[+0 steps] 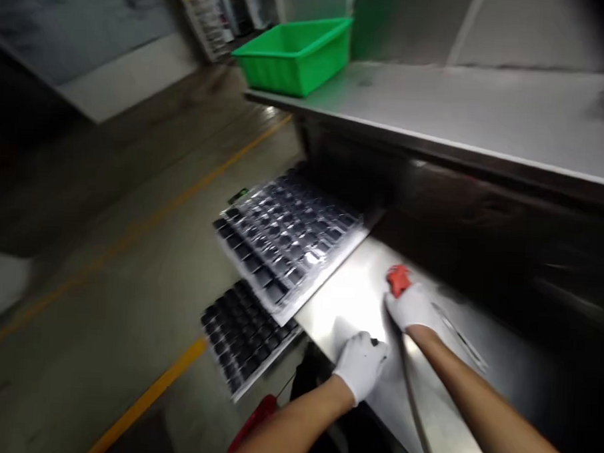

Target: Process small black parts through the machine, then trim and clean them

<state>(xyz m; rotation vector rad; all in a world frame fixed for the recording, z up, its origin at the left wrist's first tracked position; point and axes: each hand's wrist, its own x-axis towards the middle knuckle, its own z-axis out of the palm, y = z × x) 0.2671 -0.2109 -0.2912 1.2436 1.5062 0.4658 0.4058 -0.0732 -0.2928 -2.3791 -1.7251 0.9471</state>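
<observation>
the left hand (360,366), in a white knit glove, rests on a stainless steel tabletop (351,302) with its fingers bunched. a small dark speck (374,341) shows at the fingertips, but i can't tell whether it is being gripped. the right hand (411,306), in a matching glove, is clenched around a red object (398,279) that sticks out past the fingers, too blurred to name more exactly. a thin grey cord (414,398) runs down the steel from just below this hand; i can't tell if it joins the red object.

a clear plastic blister tray (286,242) holding rows of black square parts lies beyond the left hand, at the edge of the tabletop. a second tray (242,337) of the same black parts lies just beside it, to the left of the left hand and nearer the camera. neither hand touches them.

higher up, a green plastic crate (294,56) sits on a steel shelf (437,105). a yellow line (144,400) runs along the concrete floor, and a red item (253,418) shows just beside the left forearm at the bottom of the view.
</observation>
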